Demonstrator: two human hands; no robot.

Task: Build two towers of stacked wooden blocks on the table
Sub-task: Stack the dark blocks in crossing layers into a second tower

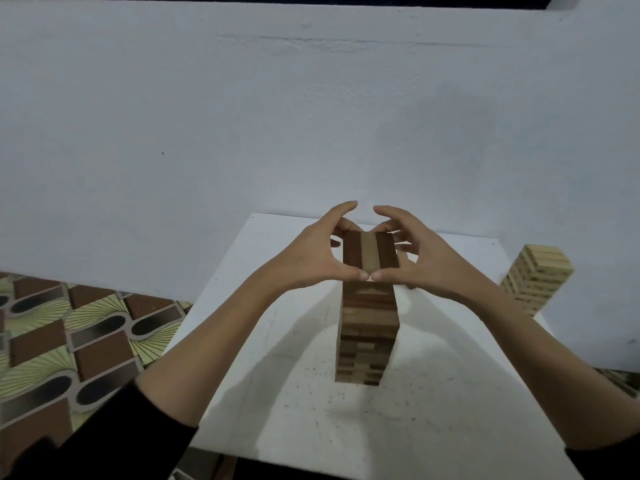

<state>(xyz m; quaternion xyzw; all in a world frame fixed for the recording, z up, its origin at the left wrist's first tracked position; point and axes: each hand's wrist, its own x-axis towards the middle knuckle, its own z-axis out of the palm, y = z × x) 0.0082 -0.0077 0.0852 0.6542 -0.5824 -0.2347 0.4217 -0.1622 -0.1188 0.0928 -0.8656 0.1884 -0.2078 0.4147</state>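
Observation:
A tall tower of dark and light wooden blocks [369, 327] stands in the middle of the white table [311, 393]. Its top layer [370, 258] shows two dark blocks with a pale one between them. My left hand [311, 254] and my right hand [422, 261] cup that top layer from either side. Both thumbs press its near edge and the curled fingers lie at its far end. A second tower of pale blocks [535, 277] stands at the table's right edge.
A white wall rises directly behind the table. Patterned floor tiles [69, 341] lie to the left, below the table's left edge. A small piece of wood shows past the tower near my right palm, mostly hidden.

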